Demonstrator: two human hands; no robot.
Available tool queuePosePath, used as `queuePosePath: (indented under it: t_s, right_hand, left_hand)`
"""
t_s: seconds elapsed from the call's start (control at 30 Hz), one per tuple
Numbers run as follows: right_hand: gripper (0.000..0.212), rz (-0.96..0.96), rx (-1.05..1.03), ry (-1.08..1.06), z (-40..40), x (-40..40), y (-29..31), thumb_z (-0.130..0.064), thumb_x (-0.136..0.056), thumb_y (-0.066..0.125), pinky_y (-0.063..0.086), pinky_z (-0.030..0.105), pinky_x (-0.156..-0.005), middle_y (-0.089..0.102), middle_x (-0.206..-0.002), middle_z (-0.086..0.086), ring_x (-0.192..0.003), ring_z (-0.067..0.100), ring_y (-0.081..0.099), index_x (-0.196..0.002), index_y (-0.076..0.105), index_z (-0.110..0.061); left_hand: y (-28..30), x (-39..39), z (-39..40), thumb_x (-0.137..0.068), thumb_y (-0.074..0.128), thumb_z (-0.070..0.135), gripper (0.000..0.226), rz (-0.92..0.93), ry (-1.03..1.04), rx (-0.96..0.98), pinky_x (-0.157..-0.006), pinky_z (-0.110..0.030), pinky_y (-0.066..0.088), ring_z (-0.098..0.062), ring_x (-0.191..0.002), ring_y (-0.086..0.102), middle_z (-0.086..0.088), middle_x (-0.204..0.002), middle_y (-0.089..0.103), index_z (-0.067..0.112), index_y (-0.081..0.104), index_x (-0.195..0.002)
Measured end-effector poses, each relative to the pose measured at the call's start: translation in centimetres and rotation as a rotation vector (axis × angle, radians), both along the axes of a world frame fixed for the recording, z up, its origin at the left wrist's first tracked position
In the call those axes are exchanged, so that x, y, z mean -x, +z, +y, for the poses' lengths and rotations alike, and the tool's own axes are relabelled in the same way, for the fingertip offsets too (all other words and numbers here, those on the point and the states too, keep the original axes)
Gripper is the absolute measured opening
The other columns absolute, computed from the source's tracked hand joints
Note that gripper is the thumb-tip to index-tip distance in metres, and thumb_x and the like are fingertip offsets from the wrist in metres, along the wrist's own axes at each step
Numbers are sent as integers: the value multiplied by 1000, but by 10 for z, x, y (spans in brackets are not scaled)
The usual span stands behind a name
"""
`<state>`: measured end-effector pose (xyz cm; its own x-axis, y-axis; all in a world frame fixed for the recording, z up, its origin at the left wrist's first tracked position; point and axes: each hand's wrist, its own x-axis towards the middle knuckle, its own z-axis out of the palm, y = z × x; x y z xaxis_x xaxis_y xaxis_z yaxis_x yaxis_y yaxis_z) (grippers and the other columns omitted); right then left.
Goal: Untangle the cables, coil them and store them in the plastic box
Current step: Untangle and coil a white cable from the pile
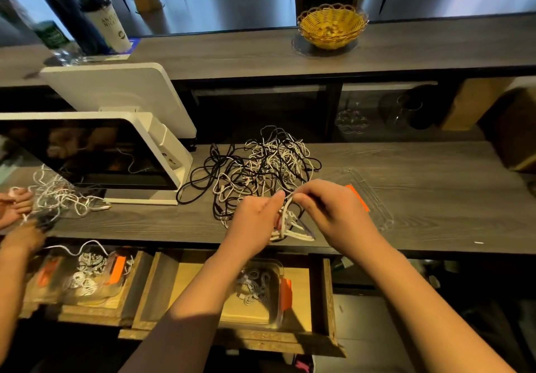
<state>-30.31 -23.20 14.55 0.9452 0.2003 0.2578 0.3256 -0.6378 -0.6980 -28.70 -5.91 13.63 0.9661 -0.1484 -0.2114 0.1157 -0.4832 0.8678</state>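
Right now my left hand [256, 213] and right hand [327, 207] both pinch a half-wound white cable [285, 224] above the desk [435, 198], just in front of the tangled pile [261, 166]. It looks light, limp and springy, so I judge the loops will flop open unless I hold them at the crossing; the plastic box [278, 294] waits in the drawer below
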Motion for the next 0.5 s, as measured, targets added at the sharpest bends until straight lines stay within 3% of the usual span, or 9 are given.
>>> queuePosePath:
  t_s: [0.2, 0.33, 0.5]
  right_hand:
    - [14, 82, -75, -113, -8, -8, -8, -29, -97, 59, 48, 16, -69, 69, -84, -12, -79, -1, 61, -98, 72, -23]
    - [12, 161, -97, -114, -13, -11, -22, -30, -97, 61, 54, 29, -74, 70, -83, -13, -80, 2, 64, -96, 72, -26]
    - [14, 262, -138, -19, 1, -7, -33, -29, -95, 64, 56, 42, -72, 72, -80, -9, -77, 14, 67, -88, 68, -41]
  left_hand:
    - [19, 12, 2, -103, 49, 40, 54, 89, -23, 141, -41, -22, 36, -12, -36, 42, 4, -41, 52, 10, 63, -61]
    - [19, 16, 7, -101, 50, 40, 51, 108, -29, 193, -37, -17, 33, -9, -36, 42, 0, -49, 62, 4, 67, -69]
    - [19, 21, 11, -83, 49, 56, 49, 160, -53, 396, -38, -15, 33, -3, -35, 41, 4, -48, 57, 10, 61, -73]
